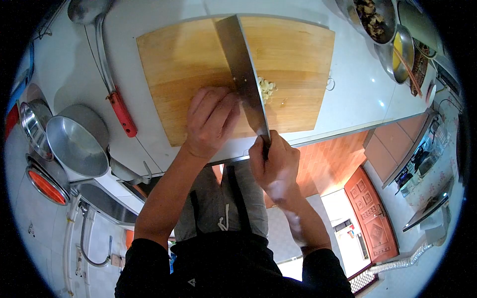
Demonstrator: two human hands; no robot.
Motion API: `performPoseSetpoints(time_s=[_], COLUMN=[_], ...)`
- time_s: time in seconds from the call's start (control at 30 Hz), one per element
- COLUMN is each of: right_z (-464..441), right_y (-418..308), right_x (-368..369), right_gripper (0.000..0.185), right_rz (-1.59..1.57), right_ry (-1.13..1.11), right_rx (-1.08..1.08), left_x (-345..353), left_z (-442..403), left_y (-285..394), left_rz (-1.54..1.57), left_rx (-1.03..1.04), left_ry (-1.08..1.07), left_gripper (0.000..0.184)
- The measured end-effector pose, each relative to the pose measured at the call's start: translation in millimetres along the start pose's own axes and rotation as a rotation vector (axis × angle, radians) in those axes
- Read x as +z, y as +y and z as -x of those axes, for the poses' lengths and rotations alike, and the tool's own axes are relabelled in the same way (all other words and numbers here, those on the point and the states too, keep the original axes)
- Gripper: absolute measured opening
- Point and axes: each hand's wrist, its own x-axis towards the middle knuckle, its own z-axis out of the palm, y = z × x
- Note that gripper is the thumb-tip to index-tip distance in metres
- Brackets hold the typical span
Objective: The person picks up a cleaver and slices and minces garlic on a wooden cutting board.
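Note:
My right hand [276,164] is wrapped round the handle of a kitchen knife [244,69], a broad-bladed cleaver held across a wooden cutting board [179,54]. The fingers of my left hand [212,119] are curled down on the board, close against the left face of the blade. Whatever lies under those fingers is hidden. Small pale chopped pieces [267,88], which look like garlic, lie in a little heap just right of the blade.
A ladle [121,111] with a red handle lies left of the board. Beyond it stand a metal pot [79,141] and a steel bowl [36,124]. At the upper right are a bowl of dark food [375,22] and a bowl of yellow liquid [402,54] with chopsticks [408,72].

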Motion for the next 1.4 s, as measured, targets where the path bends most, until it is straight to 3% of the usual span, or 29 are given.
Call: performPoseSetpoints(time_s=[0.27, 0.53, 0.67, 0.83, 1.07, 1.13, 1.17, 1.23, 1.4], right_z=[4.3, 8.4, 9.8, 14.9, 15.1, 13.2, 12.4, 11.0, 6.9], right_y=[-1.2, 4.1, 3.7, 4.3, 8.9, 11.3, 13.4, 19.1, 32.3], right_x=[-15.2, -20.2, -20.7, -20.8, -23.5, -28.2, -31.1, -36.0, -50.6], right_gripper=[0.013, 0.014, 0.015, 0.015, 0.013, 0.012, 0.012, 0.017, 0.034], right_rz=[-0.062, -0.149, -0.284, -0.313, -0.309, -0.073, -0.074, 0.148, 0.244], right_ry=[0.009, 0.050, 0.040, -0.009, 0.030, 0.054, 0.066, 0.100, 0.118], right_rx=[0.128, 0.230, 0.341, 0.383, 0.337, 0.098, 0.104, -0.168, -0.361], left_x=[1.8, 0.8, -8.3, -10.9, -13.0, -19.1, -22.8, -33.2, -66.0], left_z=[2.8, 5.8, 5.5, 6.1, 18.4, 18.2, 17.4, 16.0, 28.3], left_y=[-1.9, -3.9, -1.0, 8.6, 0.7, -0.6, 0.4, 4.0, 24.8], left_rz=[-0.035, 0.095, 0.042, 0.006, -0.138, -0.079, -0.074, -0.110, -0.054], left_rx=[0.032, -0.081, -0.021, 0.228, 0.159, 0.049, 0.061, -0.002, -0.056], left_ry=[-0.021, 0.033, -0.024, -0.140, -0.177, -0.205, -0.209, -0.154, -0.086], left_gripper=[0.024, 0.022, 0.024, 0.031, 0.036, 0.034, 0.034, 0.033, 0.031])
